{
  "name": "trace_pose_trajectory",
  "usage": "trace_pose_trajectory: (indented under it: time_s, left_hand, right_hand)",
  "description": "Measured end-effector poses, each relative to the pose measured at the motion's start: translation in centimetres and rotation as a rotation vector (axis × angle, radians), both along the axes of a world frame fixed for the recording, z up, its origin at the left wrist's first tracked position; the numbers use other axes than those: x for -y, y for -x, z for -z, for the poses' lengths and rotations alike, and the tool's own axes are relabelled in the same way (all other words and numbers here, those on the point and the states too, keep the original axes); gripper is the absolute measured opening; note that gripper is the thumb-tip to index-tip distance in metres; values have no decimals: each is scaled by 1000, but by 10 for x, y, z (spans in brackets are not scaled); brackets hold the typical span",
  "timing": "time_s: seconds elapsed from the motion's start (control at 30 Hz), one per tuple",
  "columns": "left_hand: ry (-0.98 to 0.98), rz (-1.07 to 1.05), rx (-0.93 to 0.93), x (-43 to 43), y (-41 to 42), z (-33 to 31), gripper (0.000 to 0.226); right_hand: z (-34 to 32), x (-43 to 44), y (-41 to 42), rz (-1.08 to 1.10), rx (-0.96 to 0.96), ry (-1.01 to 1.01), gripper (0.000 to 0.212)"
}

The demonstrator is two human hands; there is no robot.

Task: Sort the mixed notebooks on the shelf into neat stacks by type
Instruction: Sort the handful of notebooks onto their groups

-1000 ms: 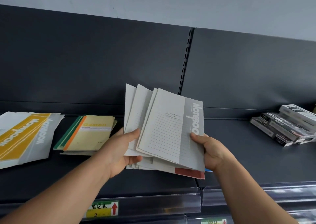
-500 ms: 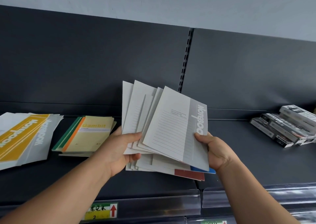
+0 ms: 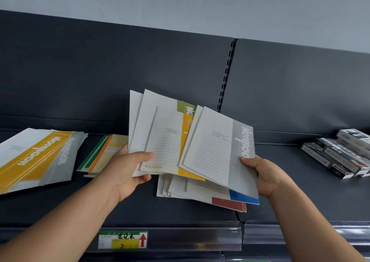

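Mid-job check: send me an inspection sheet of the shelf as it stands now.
Surface: dark shelf, pile of mixed notebooks lying under the hands.
Job's things: yellow-and-grey stack far left; green-and-orange stack beside it.
Clutter: dark boxes at right.
Hands: left hand grips the yellow-spined notebooks; right hand pinches the grey-spined notebooks.
Cables: nothing seen.
Surroundings: dark back panel, slotted upright, price label on the shelf edge.

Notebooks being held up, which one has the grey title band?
The frontmost notebook, pinched by the right hand. The left hand holds a green-and-yellow-banded notebook instead.
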State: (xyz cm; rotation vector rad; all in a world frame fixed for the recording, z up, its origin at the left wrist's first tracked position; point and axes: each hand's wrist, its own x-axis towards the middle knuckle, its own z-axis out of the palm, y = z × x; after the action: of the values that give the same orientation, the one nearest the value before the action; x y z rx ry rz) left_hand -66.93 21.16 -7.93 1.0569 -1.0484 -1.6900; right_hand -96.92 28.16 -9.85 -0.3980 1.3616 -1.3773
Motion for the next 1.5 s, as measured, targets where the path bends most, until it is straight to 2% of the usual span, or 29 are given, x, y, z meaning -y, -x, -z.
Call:
trace_pose_trajectory:
  time_s: [0.07,0.13,0.23,0.37,0.43,0.47,0.53,0.6,0.63,0.7,0.77,0.93,1.1,1.27,1.37,1.5]
  left_hand:
    - [14,-16,4,2,-10,-2,33]
    - [20,-31,-1,2,-17,-4,34]
    - [26,-44,-28,2,-25,-8,36]
    - [35,-36,-50,1,-30,-12,37]
    - [34,-32,-43,-2,-28,-10,36]
    - [33,-29,-41,-3,-26,-9,35]
    - [29,-18,-39,-5,-23,-6,34]
    - [28,-14,-31,-8,-21,-4,32]
    - [33,-12,-25,-9,-20,-4,31]
    - [50,-14,-19,-12,-20,-6,27]
    - [67,-33,-26,-13,-24,-9,21]
    - [89,-119,-12,-12,-54,-16,23]
    - [90,-208,-24,-7,-97,-18,24]
    - [108,-240,-39,6,-155,-23,23]
    - [119,-252,-32,16,-190,-25,27]
    - [116,-256,-31,33,-232,-26,34]
  right_hand:
    - [-2,-3,10,33,-192,-125,19]
    - [2,-5,18,49,-462,-258,23]
    - [9,-3,21,50,-811,-361,27]
    - [5,3,3,-58,-1242,-561,49]
    - [-3,5,-13,-2,-1371,-458,49]
    - [-8,7,-23,12,-1312,-307,40]
    - [-24,10,-52,-42,-916,-25,13]
    - [-34,15,-82,-164,-473,76,22]
    - [-34,19,-93,-216,-375,71,31]
    - [-30,27,-110,-237,-354,76,44]
    - [-26,34,-119,-202,-362,96,49]
    - [-26,46,-134,-207,-300,151,26]
    - [-30,65,-172,-160,-306,182,26]
    - [-31,87,-225,-180,-186,162,18]
    - [-33,101,-260,-204,-113,129,25]
    - [-35,116,-301,-195,-88,106,20]
